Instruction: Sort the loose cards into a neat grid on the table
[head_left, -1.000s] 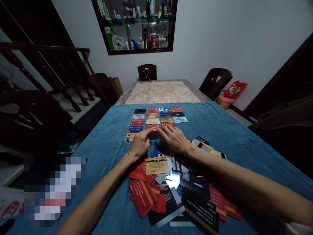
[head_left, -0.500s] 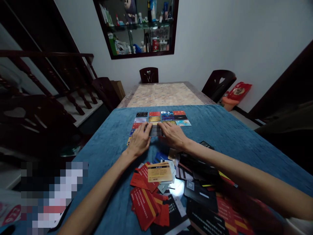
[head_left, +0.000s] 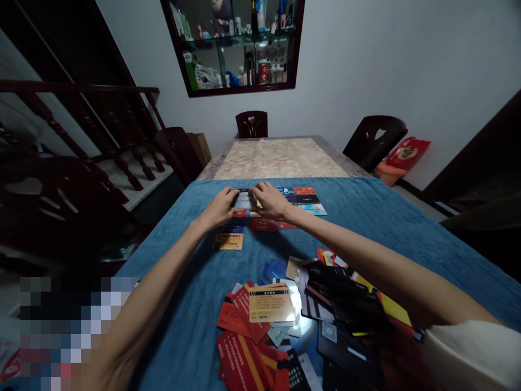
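Between my two hands is a silver-grey card (head_left: 245, 201), above the left part of a grid of laid-out cards. My left hand (head_left: 220, 208) has its fingers closed on the card's left edge. The fingers of my right hand (head_left: 269, 201) grip its right side. Under and around the hands lie cards in rows, partly hidden: a red card (head_left: 262, 225), a black card (head_left: 308, 199), a light blue card (head_left: 313, 209) and an orange-red card (head_left: 304, 190). Nearest to me in the left column is a yellow card (head_left: 229, 241).
A loose pile of cards lies close to me, with a tan card (head_left: 272, 303), red cards (head_left: 240, 358) and black cards (head_left: 345, 347). Blue cloth (head_left: 175, 304) covers the table's near part. Chairs (head_left: 374, 142) stand around it. A pixelated patch covers the lower left.
Both hands have moved away from me and slightly left with the grey card. The yellow card and a row of red cards are now uncovered. The view has shifted a little.
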Available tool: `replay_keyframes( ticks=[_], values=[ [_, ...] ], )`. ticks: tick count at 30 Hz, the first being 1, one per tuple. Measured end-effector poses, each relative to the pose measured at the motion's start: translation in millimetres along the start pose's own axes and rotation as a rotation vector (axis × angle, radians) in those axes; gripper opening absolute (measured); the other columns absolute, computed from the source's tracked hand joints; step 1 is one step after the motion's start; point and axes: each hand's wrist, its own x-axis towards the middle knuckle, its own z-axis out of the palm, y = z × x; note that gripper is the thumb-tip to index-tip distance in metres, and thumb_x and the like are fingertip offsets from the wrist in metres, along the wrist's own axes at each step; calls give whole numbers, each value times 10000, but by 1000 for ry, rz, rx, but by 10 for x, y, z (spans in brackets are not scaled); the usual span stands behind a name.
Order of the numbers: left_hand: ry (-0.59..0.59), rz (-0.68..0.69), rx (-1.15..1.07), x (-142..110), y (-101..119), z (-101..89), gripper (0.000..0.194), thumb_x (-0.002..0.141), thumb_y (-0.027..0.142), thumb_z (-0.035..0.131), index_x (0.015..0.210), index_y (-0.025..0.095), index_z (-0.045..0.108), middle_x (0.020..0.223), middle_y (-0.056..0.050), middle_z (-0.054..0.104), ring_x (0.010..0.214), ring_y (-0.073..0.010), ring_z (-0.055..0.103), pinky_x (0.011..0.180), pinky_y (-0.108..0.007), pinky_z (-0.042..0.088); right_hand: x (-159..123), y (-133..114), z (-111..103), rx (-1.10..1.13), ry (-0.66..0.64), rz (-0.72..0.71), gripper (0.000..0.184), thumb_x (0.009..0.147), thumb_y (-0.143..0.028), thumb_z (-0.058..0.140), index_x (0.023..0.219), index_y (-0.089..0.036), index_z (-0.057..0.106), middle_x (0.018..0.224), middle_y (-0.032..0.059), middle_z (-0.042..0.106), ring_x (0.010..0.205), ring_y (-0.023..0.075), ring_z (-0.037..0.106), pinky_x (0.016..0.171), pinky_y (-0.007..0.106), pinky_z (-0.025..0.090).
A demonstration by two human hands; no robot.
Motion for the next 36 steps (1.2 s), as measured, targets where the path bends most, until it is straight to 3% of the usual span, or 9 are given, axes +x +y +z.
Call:
replay_keyframes(
  ticks=[8, 14, 24, 36],
  values=[
    [-105, -139, -24, 271, -419, 98, 524, 700, 153, 628, 1224, 120, 626, 1183, -108, 613, 970, -232, 613, 942, -360, 504, 363, 47, 219, 67, -92, 60, 302, 899, -326, 616, 1159, -180, 657, 1220, 132, 611, 1121, 288, 498, 874, 329, 416],
    [-204, -216, 28, 479, -600, 200, 512, 652, 150, 646, 1162, 165, 683, 1093, -56, 684, 964, -227, 613, 901, -308, 510, 587, 97, 439, 85, -154, 103, 285, 897, -344, 625, 1140, -211, 693, 1198, 130, 653, 1103, 277, 546, 903, 322, 404],
    [-292, -248, 10, 554, -695, 342, 533, 631, 114, 599, 1151, 160, 703, 1058, -50, 723, 932, -218, 653, 883, -271, 513, 672, 76, 579, 75, -247, 164, 320, 892, -351, 609, 1182, -245, 693, 1219, 109, 683, 1186, 300, 531, 897, 346, 432],
    [-315, -252, 14, 536, -744, 397, 533, 650, 112, 563, 1158, 178, 708, 997, -48, 732, 929, -226, 663, 851, -257, 512, 714, 58, 627, 68, -268, 180, 320, 900, -344, 566, 1177, -246, 692, 1236, 104, 681, 1212, 307, 525, 911, 370, 448]
  ],
)
